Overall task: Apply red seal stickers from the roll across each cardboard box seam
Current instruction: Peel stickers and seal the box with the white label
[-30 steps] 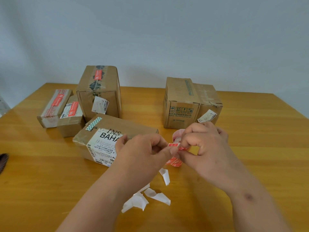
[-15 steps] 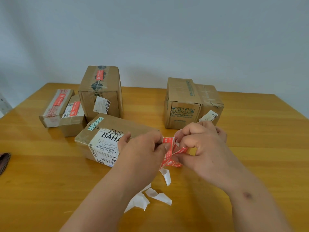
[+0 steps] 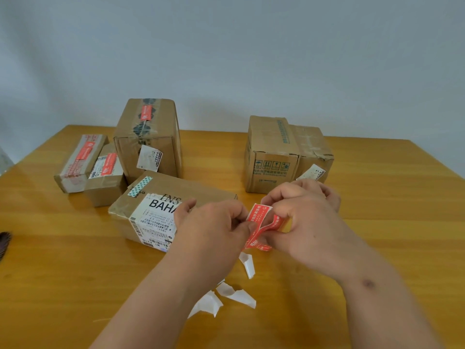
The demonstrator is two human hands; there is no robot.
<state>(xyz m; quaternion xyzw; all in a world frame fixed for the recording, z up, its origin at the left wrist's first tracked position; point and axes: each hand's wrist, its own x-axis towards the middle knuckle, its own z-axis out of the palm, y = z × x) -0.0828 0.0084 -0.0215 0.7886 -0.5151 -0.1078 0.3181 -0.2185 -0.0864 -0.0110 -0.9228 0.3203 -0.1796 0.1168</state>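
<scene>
My left hand (image 3: 214, 225) pinches a red seal sticker (image 3: 258, 214) that is half peeled from the strip. My right hand (image 3: 307, 217) grips the red sticker strip (image 3: 275, 222), whose tail hangs down to the table; the roll itself is hidden behind my fingers. Just behind my left hand lies a flat cardboard box (image 3: 176, 190) with a white shipping label. A tall box (image 3: 148, 137) and two small boxes (image 3: 80, 159) (image 3: 107, 172) at the back left each carry a red sticker. Two boxes (image 3: 270, 152) (image 3: 312, 149) stand at the back right.
White backing-paper scraps (image 3: 226, 295) lie on the wooden table (image 3: 390, 210) under my wrists. A dark object (image 3: 3, 241) pokes in at the left edge. A plain wall rises behind the table.
The red sticker has come away from the strip: my hands were pressed together a second ago, and now the sticker stands up between them, further peeled.
</scene>
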